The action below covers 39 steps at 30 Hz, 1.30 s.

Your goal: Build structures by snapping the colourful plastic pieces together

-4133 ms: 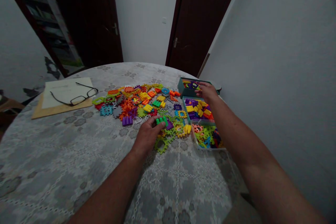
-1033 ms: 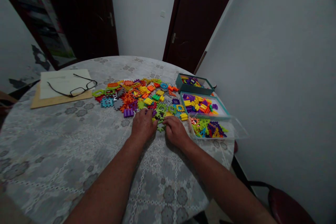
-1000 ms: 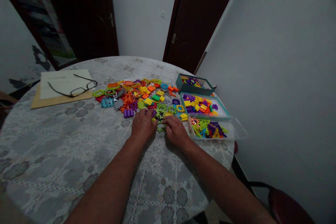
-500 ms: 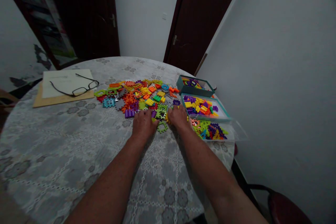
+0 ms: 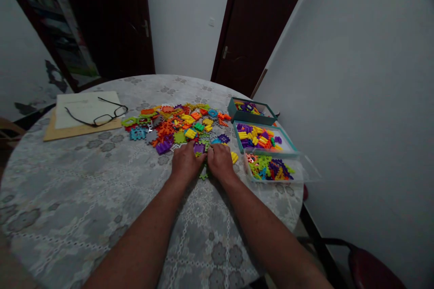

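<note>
My left hand (image 5: 186, 160) and my right hand (image 5: 219, 161) are close together at the near edge of a heap of colourful plastic building pieces (image 5: 167, 126). Between them, green toothed building pieces (image 5: 203, 175) show partly, and the fingers of both hands are curled in on them. Fingertips are largely hidden. A purple piece (image 5: 199, 148) lies just beyond my left thumb. Close to the right hand's outer side are yellow pieces (image 5: 234, 157), with a dark purple toothed piece (image 5: 224, 138) farther back.
On the right stand a dark green box (image 5: 252, 116), a teal-rimmed tray (image 5: 288, 149) and a clear box (image 5: 249, 174), all holding pieces. Black-framed glasses (image 5: 103, 120) rest on papers (image 5: 84, 104) at the left. A patterned cloth covers the round table (image 5: 111, 198).
My right hand has moved left and slightly nearer, up against my left hand. The green pieces between them have shifted toward me. Yellow pieces beside the right hand are now uncovered.
</note>
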Each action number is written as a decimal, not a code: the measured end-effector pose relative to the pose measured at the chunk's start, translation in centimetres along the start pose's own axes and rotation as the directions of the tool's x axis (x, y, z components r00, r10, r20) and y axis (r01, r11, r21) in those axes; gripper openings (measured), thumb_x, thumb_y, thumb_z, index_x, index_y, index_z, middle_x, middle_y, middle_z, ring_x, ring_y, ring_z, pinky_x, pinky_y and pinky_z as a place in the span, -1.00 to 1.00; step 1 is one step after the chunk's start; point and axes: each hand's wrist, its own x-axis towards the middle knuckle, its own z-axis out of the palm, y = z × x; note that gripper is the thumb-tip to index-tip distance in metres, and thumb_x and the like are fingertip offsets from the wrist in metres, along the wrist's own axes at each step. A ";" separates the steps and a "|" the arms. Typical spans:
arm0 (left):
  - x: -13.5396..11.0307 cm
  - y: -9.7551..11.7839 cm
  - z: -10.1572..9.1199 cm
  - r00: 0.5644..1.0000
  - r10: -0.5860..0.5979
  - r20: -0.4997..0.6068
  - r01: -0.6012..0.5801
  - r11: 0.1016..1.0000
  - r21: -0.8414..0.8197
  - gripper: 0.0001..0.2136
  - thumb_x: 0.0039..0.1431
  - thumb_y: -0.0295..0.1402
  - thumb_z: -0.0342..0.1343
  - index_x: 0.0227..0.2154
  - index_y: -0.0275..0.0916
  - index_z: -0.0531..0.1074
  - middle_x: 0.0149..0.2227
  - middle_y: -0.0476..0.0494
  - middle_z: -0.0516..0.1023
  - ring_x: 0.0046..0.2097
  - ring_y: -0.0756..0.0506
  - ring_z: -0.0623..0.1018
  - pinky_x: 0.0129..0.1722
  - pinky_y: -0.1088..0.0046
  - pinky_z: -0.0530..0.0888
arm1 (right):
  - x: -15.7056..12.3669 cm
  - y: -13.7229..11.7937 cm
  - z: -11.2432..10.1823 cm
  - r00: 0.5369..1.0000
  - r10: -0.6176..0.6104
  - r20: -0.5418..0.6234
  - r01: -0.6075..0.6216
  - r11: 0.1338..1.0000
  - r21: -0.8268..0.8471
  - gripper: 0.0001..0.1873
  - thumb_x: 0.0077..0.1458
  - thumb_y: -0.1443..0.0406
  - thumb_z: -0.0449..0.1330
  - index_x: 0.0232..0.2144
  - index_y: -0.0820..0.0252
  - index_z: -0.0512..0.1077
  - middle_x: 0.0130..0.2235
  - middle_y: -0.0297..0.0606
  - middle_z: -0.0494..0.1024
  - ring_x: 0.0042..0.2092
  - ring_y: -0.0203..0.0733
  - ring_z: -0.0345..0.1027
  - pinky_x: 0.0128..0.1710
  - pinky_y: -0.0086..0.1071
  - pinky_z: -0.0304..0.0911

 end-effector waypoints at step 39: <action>-1.1 1.6 1.2 0.992 -0.105 -0.075 0.080 0.956 -0.283 -0.48 0.28 -0.27 0.24 0.26 -0.32 0.43 0.22 -0.46 0.54 0.31 -0.32 0.49 0.35 0.11 0.38 | -2.9 2.2 1.0 0.969 0.176 -0.172 -0.158 0.981 0.116 -0.58 0.39 0.26 0.04 0.12 0.32 0.54 0.34 0.26 0.37 0.43 0.22 0.20 0.38 0.15 0.17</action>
